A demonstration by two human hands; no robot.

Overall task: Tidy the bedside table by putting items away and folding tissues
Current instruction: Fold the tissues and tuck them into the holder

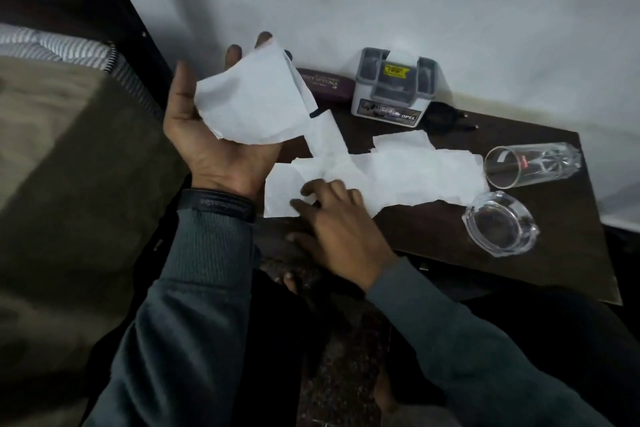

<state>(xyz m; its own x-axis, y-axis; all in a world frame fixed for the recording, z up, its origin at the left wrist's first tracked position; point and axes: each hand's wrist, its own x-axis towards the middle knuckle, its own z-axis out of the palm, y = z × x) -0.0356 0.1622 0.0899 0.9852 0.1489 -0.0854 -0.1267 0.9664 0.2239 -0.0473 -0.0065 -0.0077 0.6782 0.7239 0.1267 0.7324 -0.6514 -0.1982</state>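
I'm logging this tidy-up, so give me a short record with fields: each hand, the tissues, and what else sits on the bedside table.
left hand: palm up, carrying the held tissue
right hand: fingers resting on the loose tissues
loose tissues: spread flat on the bedside table
drinking glass: lying on its side
ashtray: clear, in front of the glass
container: lidded, by the wall
spectacle case: left of the container

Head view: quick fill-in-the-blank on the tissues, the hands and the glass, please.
1. The drinking glass lies on its ____.
2. The left hand carries a single tissue on its upturned ____.
3. The right hand touches the other tissues, spread on the bedside ____.
Missing words: side; palm; table.
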